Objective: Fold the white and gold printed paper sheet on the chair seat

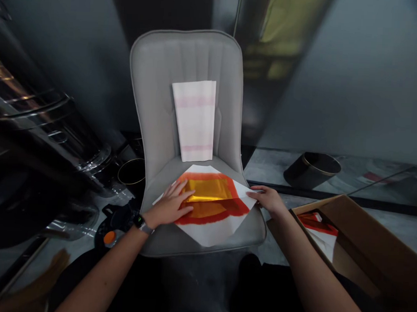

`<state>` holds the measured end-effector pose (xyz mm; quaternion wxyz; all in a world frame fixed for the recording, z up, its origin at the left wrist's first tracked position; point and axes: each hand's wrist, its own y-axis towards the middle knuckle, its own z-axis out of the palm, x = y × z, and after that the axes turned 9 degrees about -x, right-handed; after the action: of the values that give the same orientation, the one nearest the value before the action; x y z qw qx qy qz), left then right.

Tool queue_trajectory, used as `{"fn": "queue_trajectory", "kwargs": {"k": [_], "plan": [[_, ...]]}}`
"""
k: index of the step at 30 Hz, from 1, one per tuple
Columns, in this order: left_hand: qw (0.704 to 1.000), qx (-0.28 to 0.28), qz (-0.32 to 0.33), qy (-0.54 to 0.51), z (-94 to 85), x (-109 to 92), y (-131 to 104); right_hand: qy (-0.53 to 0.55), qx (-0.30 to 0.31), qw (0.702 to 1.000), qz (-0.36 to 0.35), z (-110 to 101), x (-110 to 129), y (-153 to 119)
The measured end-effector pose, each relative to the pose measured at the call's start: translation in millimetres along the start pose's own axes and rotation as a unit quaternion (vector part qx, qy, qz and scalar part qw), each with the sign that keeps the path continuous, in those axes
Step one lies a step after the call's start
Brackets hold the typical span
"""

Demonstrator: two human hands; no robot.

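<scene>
A sheet of joss paper (210,193), white with orange-red print and a shiny gold foil middle, is spread over the seat of a grey chair (176,245). A crease crosses it, and its corners are folded or uneven. On its left part rests my left hand (173,203), palm down with fingers spread. My right hand (265,198) pinches the right corner of the sheet between thumb and fingers. Behind the sheet, a folded white paper packet (195,122) with pale pink bands leans upright against the chair's backrest.
To the right, an open cardboard box (369,225) holds more orange-and-white paper (319,231). A black bin (310,170) stands near the wall, and another dark bin (131,171) is left of the chair. Shiny metal cylinders (57,115) occupy the left side.
</scene>
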<state>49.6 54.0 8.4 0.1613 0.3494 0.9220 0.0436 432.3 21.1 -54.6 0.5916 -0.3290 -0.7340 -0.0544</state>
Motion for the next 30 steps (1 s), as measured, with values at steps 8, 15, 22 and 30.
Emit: {"fn": "queue_trajectory", "kwargs": {"k": [8, 15, 22, 30], "plan": [[0.996, 0.057, -0.034, 0.054, 25.0, 10, -41, 0.102, 0.004, 0.993, 0.065, -11, -14, -8], [0.997, 0.015, -0.031, 0.064, 22.3, 0, -48, 0.091, 0.017, 0.991, 0.101, -17, -14, -17], [0.999, 0.012, 0.000, 0.031, 38.5, -56, -20, 0.120, 0.017, 0.987, 0.102, -12, -12, -19], [0.997, -0.003, -0.074, 0.038, 71.0, -95, 7, 0.159, 0.054, 0.983, 0.079, -13, 1, -26]]}}
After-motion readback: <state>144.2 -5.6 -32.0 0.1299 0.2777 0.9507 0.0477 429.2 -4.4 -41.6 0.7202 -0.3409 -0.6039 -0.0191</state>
